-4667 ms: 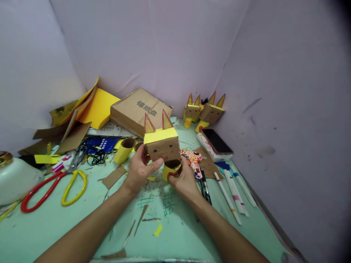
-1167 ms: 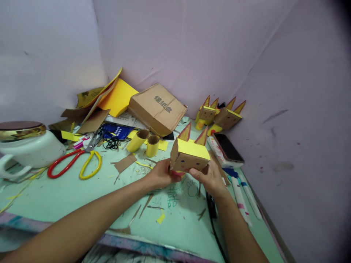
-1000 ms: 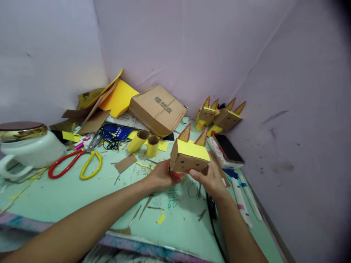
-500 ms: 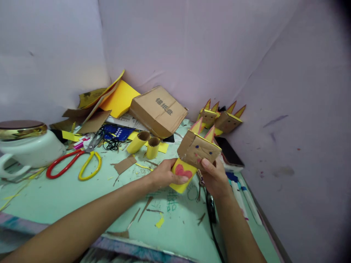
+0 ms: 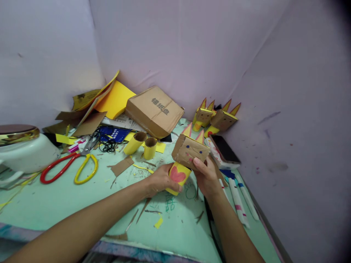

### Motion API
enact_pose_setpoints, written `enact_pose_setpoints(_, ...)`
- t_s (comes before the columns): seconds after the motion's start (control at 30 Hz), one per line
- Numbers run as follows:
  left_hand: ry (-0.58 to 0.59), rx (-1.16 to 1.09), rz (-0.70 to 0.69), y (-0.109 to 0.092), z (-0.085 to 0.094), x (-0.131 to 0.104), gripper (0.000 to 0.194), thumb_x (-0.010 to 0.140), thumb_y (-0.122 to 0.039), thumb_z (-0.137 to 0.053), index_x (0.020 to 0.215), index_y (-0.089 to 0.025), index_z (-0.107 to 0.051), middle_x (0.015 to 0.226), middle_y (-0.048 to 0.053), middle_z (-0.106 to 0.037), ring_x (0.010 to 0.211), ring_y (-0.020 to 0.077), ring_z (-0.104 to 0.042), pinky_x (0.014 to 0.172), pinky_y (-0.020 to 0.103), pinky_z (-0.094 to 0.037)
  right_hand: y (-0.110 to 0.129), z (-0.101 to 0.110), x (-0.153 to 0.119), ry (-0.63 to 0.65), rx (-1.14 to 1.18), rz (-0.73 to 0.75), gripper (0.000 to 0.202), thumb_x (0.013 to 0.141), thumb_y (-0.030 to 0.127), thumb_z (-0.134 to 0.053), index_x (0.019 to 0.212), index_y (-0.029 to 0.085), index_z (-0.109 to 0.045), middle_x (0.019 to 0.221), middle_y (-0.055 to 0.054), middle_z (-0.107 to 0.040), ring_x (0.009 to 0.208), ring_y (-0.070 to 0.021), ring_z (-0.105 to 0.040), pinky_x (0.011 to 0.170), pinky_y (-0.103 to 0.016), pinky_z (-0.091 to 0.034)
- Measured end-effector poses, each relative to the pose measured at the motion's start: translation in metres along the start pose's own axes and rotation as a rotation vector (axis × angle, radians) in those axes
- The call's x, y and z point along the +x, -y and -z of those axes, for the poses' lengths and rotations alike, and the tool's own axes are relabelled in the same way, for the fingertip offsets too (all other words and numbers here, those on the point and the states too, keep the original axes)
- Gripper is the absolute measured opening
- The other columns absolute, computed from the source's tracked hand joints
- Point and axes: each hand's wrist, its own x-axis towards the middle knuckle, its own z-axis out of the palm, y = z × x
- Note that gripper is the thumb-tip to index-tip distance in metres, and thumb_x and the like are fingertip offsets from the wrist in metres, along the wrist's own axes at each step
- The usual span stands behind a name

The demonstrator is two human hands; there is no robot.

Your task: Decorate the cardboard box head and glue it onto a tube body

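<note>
My left hand (image 5: 161, 182) is closed around a yellow paper-covered tube (image 5: 185, 170) with a red heart drawn on its front. In my right hand (image 5: 207, 177) is a small cardboard box head (image 5: 189, 151), gripped at its lower right corner with the thumb on the front. Blue dots and pink marks form a drawn face on it, and two pointed pink-edged yellow ears (image 5: 200, 137) rise from its top. The head sits right above the tube's upper end, slightly tilted; whether the two are joined I cannot tell.
Red-and-yellow-handled scissors (image 5: 86, 168), a white lidded mug (image 5: 30, 151) and two yellow tubes (image 5: 150, 149) lie left. Behind are a cardboard box (image 5: 155, 109) and two finished-looking figures (image 5: 223, 120). A phone (image 5: 225, 149) and markers (image 5: 238, 202) are at right.
The view has shifted slightly, showing more of the phone and markers. The head has moved a little left, and the tube's heart now faces me more fully. Both hands keep their hold.
</note>
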Motion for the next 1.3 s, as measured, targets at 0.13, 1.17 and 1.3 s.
enact_pose_setpoints(0.13, -0.009, -0.041, 0.024, 0.004, 0.000, 0.003, 0.040, 0.039, -0.005, -0.074, 0.077, -0.014, -0.070, 0.068, -0.001, -0.068, 0.060, 0.0136, -0.056, 0.054, 0.024, -0.043, -0.002, 0.000, -0.001, -0.009, -0.024, 0.011, 0.049, 0.071, 0.040, -0.076, 0.115, 0.022, -0.061, 0.116, -0.009, -0.070, 0.109, -0.0330, -0.062, 0.097, -0.048, -0.047)
enact_pose_setpoints(1.17, 0.144, -0.041, 0.111, 0.002, 0.006, -0.003, 0.040, 0.041, -0.023, -0.080, 0.075, -0.015, -0.059, 0.064, 0.000, -0.062, 0.052, 0.0128, -0.057, 0.051, 0.025, -0.045, 0.003, -0.003, 0.003, -0.250, 0.290, -0.143, 0.038, 0.067, 0.033, -0.078, 0.102, 0.025, -0.067, 0.094, 0.001, -0.075, 0.082, -0.0199, -0.068, 0.069, -0.032, -0.060)
enact_pose_setpoints(1.3, 0.148, 0.115, 0.049, -0.003, 0.008, -0.006, 0.037, 0.046, -0.031, -0.076, 0.074, -0.018, -0.055, 0.065, -0.003, -0.058, 0.055, 0.0114, -0.053, 0.054, 0.025, -0.045, 0.014, -0.003, 0.007, -0.296, 0.471, -0.314, 0.024, 0.087, 0.038, -0.058, 0.103, 0.022, -0.065, 0.086, -0.002, -0.076, 0.075, -0.0204, -0.071, 0.065, -0.037, -0.062)
